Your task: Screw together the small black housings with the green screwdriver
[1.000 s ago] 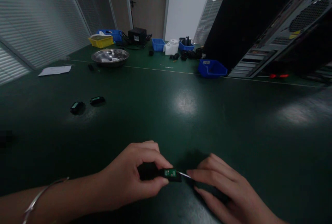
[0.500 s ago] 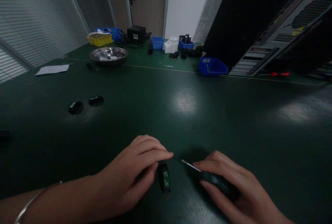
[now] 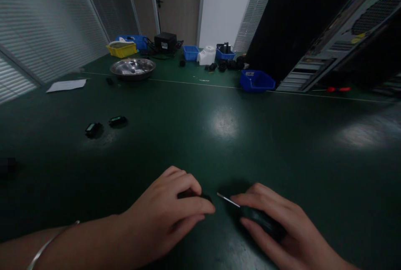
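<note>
My left hand (image 3: 175, 209) is closed around a small black part (image 3: 206, 197). Only a dark edge of it shows past the fingers; its green circuit board is hidden now. In my right hand (image 3: 290, 220) is a screwdriver (image 3: 261, 221) with a dark handle, its thin metal shaft pointing left. The tip is just right of my left fingertips, apart from the black part. Farther off on the left lie two similar black parts with green boards, one nearer (image 3: 93, 129) and one beyond it (image 3: 118, 121).
A steel bowl (image 3: 115, 69) with small items and a white paper (image 3: 59, 86) lie at the back left. Yellow (image 3: 122, 51) and blue bins (image 3: 257, 82) line the far side. A computer tower (image 3: 300, 69) stands at the right, near a red-handled tool (image 3: 338, 89).
My left fingers have closed over the small black part, which lay beside them with its green board showing. My right hand with the screwdriver has shifted slightly left.
</note>
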A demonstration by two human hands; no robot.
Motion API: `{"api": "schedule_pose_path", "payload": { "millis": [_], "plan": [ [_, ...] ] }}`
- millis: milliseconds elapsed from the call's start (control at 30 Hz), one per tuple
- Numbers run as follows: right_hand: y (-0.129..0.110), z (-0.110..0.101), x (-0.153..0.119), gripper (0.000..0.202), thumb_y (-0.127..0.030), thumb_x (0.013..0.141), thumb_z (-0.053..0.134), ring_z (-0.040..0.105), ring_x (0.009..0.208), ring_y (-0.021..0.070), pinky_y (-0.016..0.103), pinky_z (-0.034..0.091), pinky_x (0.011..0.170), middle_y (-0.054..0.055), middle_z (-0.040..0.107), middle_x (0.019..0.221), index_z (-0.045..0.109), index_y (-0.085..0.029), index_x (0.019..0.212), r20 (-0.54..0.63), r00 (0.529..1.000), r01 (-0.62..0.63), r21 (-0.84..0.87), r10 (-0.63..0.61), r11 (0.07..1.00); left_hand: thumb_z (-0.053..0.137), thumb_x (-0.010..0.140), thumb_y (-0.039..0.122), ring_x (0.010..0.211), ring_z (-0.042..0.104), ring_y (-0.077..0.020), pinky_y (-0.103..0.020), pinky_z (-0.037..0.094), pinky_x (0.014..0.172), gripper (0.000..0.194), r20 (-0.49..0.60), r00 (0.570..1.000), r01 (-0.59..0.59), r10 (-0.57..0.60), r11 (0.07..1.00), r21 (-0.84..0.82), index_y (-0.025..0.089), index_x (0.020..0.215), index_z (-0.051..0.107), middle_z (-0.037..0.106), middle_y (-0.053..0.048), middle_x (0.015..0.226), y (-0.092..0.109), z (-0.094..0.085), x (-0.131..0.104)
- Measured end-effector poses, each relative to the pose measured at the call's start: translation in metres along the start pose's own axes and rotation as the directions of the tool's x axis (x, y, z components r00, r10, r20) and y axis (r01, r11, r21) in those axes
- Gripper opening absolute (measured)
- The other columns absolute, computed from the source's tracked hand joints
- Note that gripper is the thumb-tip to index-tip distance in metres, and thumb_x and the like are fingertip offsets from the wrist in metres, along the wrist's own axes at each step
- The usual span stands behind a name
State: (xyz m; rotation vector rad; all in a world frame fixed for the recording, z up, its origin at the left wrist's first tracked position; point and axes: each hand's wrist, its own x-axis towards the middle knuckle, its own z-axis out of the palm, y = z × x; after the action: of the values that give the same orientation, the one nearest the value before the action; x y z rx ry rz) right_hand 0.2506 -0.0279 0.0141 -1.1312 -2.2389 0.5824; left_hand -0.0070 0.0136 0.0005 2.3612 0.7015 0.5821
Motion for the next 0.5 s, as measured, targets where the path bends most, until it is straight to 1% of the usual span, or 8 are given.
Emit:
{"api": "schedule_pose_path", "payload": {
  "millis": [67, 133, 233, 300, 367, 400, 433, 500],
  "plan": [
    [-0.0012, -0.0002, 0.0010, 0.036, -0.011, 0.087, 0.058, 0.069, 0.086, 0.0169, 0.023, 0.055, 0.067, 0.002, 0.071, 0.093, 0.057, -0.026, 0.120, 0.002, 1.000, 0.010, -0.019, -0.010, 1.000, 0.054, 0.090, 0.005, 0.087, 0.051, -0.0153, -0.029, 0.034, 0.077, 0.030, -0.022, 1.000, -0.001, 0.001, 1.000, -0.001, 0.026, 0.109, 0.063, 0.058, -0.001, 0.098, -0.0025, 0.0002, -0.0006],
    [-0.0019, -0.0005, 0.0021, 0.036, -0.011, 0.086, 0.058, 0.069, 0.083, 0.0168, 0.024, 0.055, 0.067, 0.002, 0.070, 0.091, 0.057, -0.026, 0.119, 0.027, 0.999, 0.020, -0.022, -0.019, 1.000, 0.054, 0.090, 0.004, 0.087, 0.051, -0.0150, -0.028, 0.035, 0.077, 0.036, -0.029, 0.999, -0.015, 0.016, 1.000, 0.021, 0.029, 0.115, 0.062, 0.058, -0.001, 0.098, -0.0042, 0.0002, -0.0009],
    [-0.0029, -0.0007, 0.0023, 0.036, -0.010, 0.086, 0.057, 0.068, 0.080, 0.0166, 0.025, 0.055, 0.068, 0.002, 0.070, 0.090, 0.057, -0.026, 0.119, 0.049, 0.999, 0.018, -0.030, -0.017, 0.999, 0.051, 0.091, 0.002, 0.083, 0.050, -0.0157, -0.029, 0.034, 0.074, 0.053, -0.018, 0.998, -0.050, 0.052, 0.995, 0.089, 0.035, 0.132, 0.051, 0.058, -0.001, 0.099, -0.0053, 0.0003, -0.0015],
    [-0.0038, -0.0004, 0.0009, 0.036, -0.012, 0.087, 0.056, 0.068, 0.082, 0.0176, 0.026, 0.054, 0.067, 0.003, 0.071, 0.092, 0.056, -0.025, 0.120, 0.037, 0.999, 0.015, -0.049, -0.013, 0.999, 0.052, 0.091, 0.002, 0.083, 0.050, -0.0169, -0.031, 0.034, 0.075, 0.059, 0.018, 0.999, -0.051, 0.049, 0.993, 0.109, 0.035, 0.139, 0.043, 0.059, -0.002, 0.101, -0.0051, 0.0003, -0.0016],
    [-0.0046, 0.0000, -0.0010, 0.033, -0.014, 0.088, 0.056, 0.068, 0.083, 0.0186, 0.026, 0.054, 0.066, 0.004, 0.071, 0.093, 0.057, -0.025, 0.119, 0.033, 0.999, 0.020, -0.054, -0.018, 0.998, 0.056, 0.089, 0.004, 0.088, 0.051, -0.0186, -0.033, 0.035, 0.080, 0.059, 0.049, 0.999, -0.017, 0.013, 0.997, 0.082, 0.029, 0.140, 0.041, 0.061, -0.003, 0.105, -0.0044, 0.0002, -0.0011],
    [-0.0048, 0.0000, -0.0016, 0.032, -0.015, 0.088, 0.055, 0.068, 0.082, 0.0188, 0.027, 0.054, 0.066, 0.005, 0.071, 0.093, 0.057, -0.024, 0.119, 0.040, 0.999, 0.026, -0.053, -0.024, 0.998, 0.059, 0.089, 0.007, 0.092, 0.051, -0.0194, -0.034, 0.035, 0.082, 0.057, 0.054, 0.999, 0.006, -0.009, 0.998, 0.056, 0.026, 0.139, 0.042, 0.061, -0.004, 0.107, -0.0040, 0.0001, -0.0006],
    [-0.0048, 0.0000, -0.0018, 0.032, -0.016, 0.088, 0.055, 0.067, 0.082, 0.0188, 0.027, 0.054, 0.066, 0.005, 0.070, 0.092, 0.058, -0.024, 0.119, 0.054, 0.998, 0.031, -0.050, -0.029, 0.998, 0.062, 0.088, 0.010, 0.094, 0.051, -0.0201, -0.035, 0.036, 0.084, 0.053, 0.052, 0.998, 0.029, -0.030, 0.999, 0.030, 0.023, 0.136, 0.045, 0.061, -0.005, 0.109, -0.0036, -0.0001, -0.0001],
    [-0.0046, -0.0006, -0.0006, 0.032, -0.015, 0.088, 0.055, 0.067, 0.081, 0.0189, 0.029, 0.054, 0.067, 0.004, 0.070, 0.092, 0.059, -0.024, 0.119, 0.105, 0.994, 0.026, -0.069, -0.019, 0.997, 0.064, 0.087, 0.014, 0.094, 0.052, -0.0204, -0.034, 0.037, 0.083, 0.039, 0.046, 0.998, 0.054, -0.054, 0.998, -0.010, 0.021, 0.124, 0.055, 0.061, -0.005, 0.106, -0.0032, -0.0003, 0.0010]
  ]
}}
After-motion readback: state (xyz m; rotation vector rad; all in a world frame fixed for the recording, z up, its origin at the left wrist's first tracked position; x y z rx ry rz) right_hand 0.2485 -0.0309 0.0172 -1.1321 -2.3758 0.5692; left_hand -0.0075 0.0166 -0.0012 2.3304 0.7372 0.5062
